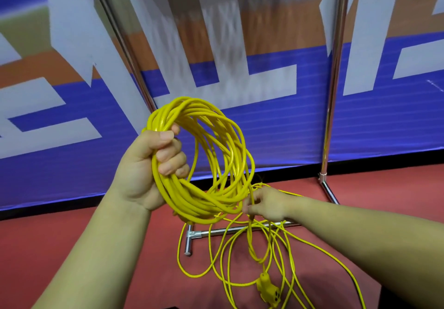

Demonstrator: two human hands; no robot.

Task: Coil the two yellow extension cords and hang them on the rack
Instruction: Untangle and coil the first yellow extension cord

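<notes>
Mid-air, left hand (pixel 149 164): fingers curled tight round a fat coil of yellow cord (pixel 189 197)
Right hand (pixel 266 204): pinching a strand (pixel 250 236) just under the coil
Floor (pixel 72 236): loose loops (pixel 178 253), plug end (pixel 269 292) lying there too
Rack (pixel 332 92): chrome legs right behind

Floor (pixel 72 248): red, smooth surface, running back to the foot of the blue banner (pixel 288 140). Standing on it is the chrome base of the rack (pixel 335 92). This consists of a low crossbar (pixel 217 231) joined at its left end to a short foot tube (pixel 188 243) (T-fitting, capped end toward the camera). A second foot (pixel 330 194) angles out at right. Loose loops of yellow extension cord (pixel 194 277) lie over the floor and across the crossbar. Yellow socket end (pixel 269 292) sits low among the loops; floor contact not confirmed.
</notes>
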